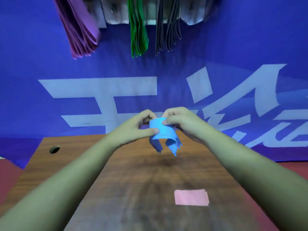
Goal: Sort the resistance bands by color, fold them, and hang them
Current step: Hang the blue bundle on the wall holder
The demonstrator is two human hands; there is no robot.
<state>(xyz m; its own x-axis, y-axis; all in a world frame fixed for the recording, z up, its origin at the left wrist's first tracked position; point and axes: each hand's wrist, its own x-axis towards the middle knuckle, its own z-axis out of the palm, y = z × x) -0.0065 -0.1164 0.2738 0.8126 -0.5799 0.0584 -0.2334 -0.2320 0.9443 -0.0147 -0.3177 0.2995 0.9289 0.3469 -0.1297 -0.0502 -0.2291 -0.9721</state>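
Above the wooden table (75,155), the left hand (136,126) pinches folded blue resistance bands (162,132), the right hand (181,122) pinching their upper edge; folding looks nearly done, and hanging likely calls for a lift to free space beside the black bands (166,30)

Both bare forearms reach forward from the lower corners and meet in the middle, wrists nearly level. The left hand (140,125) grips a folded bundle of blue bands (160,130), thumb pressed on its near face and fingers curled behind. The right hand (181,121) pinches the bundle's top edge, with its knuckles turned upward.
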